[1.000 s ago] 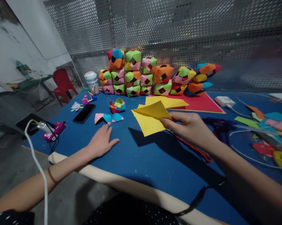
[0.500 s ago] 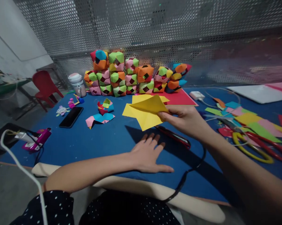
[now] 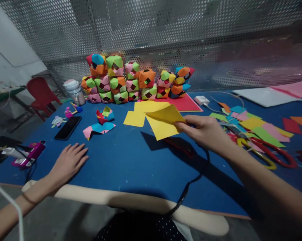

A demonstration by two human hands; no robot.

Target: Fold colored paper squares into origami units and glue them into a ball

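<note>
My right hand [image 3: 203, 130] pinches the right edge of a folded yellow paper [image 3: 163, 122], raised above the blue table. Flat on the table at the left lies my left hand [image 3: 69, 162], fingers spread and holding nothing, just below a black phone [image 3: 68, 128]. Behind the held paper are a yellow square [image 3: 134, 119] and a larger yellow sheet [image 3: 149, 106]. A dark, red-edged object [image 3: 182, 147] with a cord lies partly in shadow under the held paper. A joined pink and blue paper strip [image 3: 99, 128] rests beside a small multicoloured folded piece [image 3: 105, 115].
Stacked origami balls [image 3: 120, 85] line the back. Scissors [image 3: 262, 152] and coloured paper pieces [image 3: 263, 125] lie at the right, near a white charger [image 3: 201, 100]. A purple power strip [image 3: 30, 154], a jar [image 3: 74, 92] and a red chair [image 3: 41, 95] are at the left.
My left hand has slid left across the table, away from below the yellow paper. My right hand still holds the paper, now apart from the yellow square. The view has shifted slightly right.
</note>
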